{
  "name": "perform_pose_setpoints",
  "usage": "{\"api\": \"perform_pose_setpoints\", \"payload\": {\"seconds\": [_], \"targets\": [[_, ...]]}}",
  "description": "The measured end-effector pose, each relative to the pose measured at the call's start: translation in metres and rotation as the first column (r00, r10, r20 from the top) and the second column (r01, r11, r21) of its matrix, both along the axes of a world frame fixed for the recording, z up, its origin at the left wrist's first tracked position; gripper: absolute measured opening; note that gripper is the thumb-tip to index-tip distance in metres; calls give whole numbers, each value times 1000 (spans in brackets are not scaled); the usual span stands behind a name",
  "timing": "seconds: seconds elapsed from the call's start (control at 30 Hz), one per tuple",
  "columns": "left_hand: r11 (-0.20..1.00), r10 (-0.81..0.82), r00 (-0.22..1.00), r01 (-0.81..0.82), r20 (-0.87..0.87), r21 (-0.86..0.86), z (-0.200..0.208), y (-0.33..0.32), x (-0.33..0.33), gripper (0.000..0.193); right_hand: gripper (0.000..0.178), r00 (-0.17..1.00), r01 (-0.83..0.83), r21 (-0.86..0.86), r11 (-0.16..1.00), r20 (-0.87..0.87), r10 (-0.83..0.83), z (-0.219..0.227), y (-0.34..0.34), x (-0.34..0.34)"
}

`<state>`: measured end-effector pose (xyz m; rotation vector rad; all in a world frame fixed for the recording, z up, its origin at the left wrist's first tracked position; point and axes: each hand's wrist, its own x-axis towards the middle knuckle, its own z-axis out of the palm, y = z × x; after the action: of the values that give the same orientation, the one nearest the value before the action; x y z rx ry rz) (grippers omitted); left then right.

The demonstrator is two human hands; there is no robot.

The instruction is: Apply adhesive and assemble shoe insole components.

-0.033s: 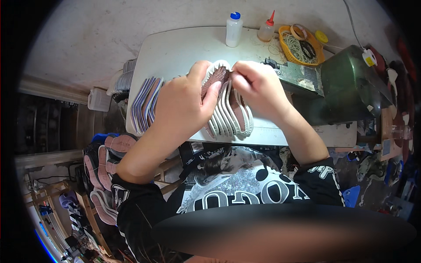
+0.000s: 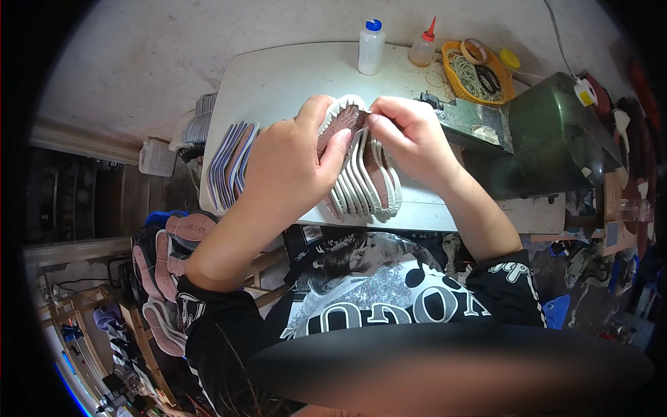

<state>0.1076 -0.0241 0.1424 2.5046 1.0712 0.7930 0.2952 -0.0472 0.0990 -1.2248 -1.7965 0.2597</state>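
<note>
My left hand (image 2: 288, 156) is closed round a shoe insole (image 2: 335, 125) with a pleated white rim and a brown textured face. Its thumb presses on the brown face. My right hand (image 2: 413, 132) pinches a small dark brown bit (image 2: 364, 119) at the insole's right edge. Whether that bit is part of the insole or a loose strip, I cannot tell. Just below, a row of white-edged insoles (image 2: 358, 182) stands close together on the white table (image 2: 278, 76), partly hidden by my hands.
Blue-edged insoles (image 2: 228, 167) stand at the table's left. At the back are a blue-capped bottle (image 2: 371, 50), a red-tipped squeeze bottle (image 2: 422, 48) and a yellow basket (image 2: 455, 83) of cord and tape rolls. A green machine (image 2: 549, 139) stands right; pink-faced soles (image 2: 160, 264) are stacked lower left.
My right fingers have shifted slightly and straightened a little at the insole's edge, and more of the dark brown bit shows. My left hand keeps its grip.
</note>
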Motion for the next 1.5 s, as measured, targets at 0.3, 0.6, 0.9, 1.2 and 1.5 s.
{"api": "perform_pose_setpoints", "payload": {"seconds": [0.3,0.6,0.9,1.2,1.5], "targets": [[999,-52,999,52,-13,8,1,-14,-1,33,11,989,-120,108,987,-68,128,-6,-10,0],[993,-117,993,118,32,-20,-7,-4,1,29,17,986,-66,-43,997,151,71,10,-17,2],[568,-159,793,560,588,-603,-11,16,-5,29,26,473,-783,-263,564,-841,263,-20,-8,35],[423,-166,755,636,635,-646,-11,16,0,26,22,400,-829,-259,496,-895,200,-18,-10,25],[685,-332,843,524,424,-505,-4,19,-6,27,24,708,-626,-510,590,-690,154,18,-19,21]]}}
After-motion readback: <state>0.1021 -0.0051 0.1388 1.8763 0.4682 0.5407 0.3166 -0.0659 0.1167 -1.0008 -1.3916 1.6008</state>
